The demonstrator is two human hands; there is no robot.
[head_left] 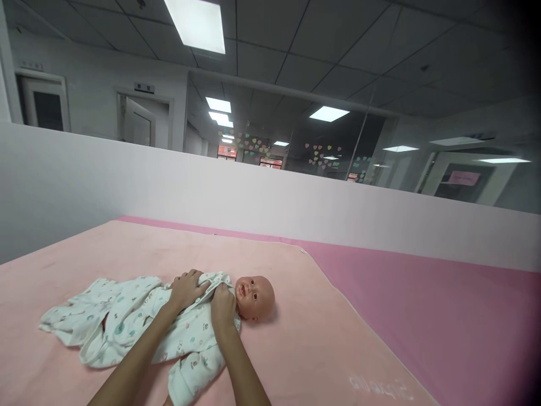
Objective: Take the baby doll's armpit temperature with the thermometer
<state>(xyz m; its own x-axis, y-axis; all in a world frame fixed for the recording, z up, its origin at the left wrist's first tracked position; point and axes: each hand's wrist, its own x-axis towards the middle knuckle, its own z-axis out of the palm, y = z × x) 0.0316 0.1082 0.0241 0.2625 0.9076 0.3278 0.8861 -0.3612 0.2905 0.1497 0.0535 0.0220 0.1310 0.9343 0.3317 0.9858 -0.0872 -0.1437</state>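
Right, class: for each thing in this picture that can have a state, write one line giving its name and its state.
Baby doll: lying on its back, head to the right, dressed.
Printed romper: on the doll, chest placket partly open.
Left hand: pinching the romper's collar.
Right hand: gripping the romper's collar edge.
Pink blanket: spread flat.
Ceiling light: on.
Door: ajar.

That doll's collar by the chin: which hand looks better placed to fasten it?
Probably the right hand: it pinches the romper right under the doll chin. The left hand rests further along the chest.

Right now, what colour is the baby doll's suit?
White suit with small teal and orange prints, seen in the head view.
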